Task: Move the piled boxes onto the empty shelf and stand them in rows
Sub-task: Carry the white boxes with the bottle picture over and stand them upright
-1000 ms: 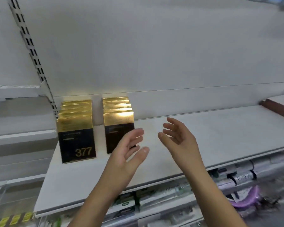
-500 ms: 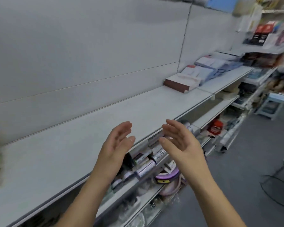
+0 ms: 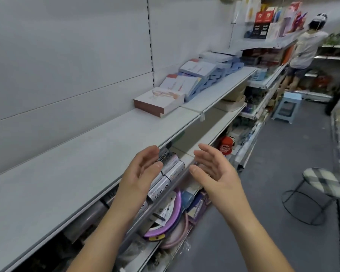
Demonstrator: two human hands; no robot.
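Both hands are empty. The left hand [image 3: 140, 172] and right hand [image 3: 212, 171] hover side by side, palms facing, fingers loosely spread and gripping nothing, just in front of the edge of the empty shelf [image 3: 71, 165].

The piled boxes [image 3: 196, 79] lie well apart from the hands, further along the same shelf level to the right: flat white and blue cartons leaning on one another in a slanting heap, with one brown-edged box [image 3: 158, 102] lying flat at the near end.

The heap looks loosely overlapped, so pulling one carton from low down could likely send its neighbours sliding off the front edge. Thin boxes may also topple once stood upright with nothing beside them.

Below, the lower shelf [image 3: 202, 143] holds labelled rolls [image 3: 170, 169], and beneath those sit purple hoops [image 3: 165, 218].
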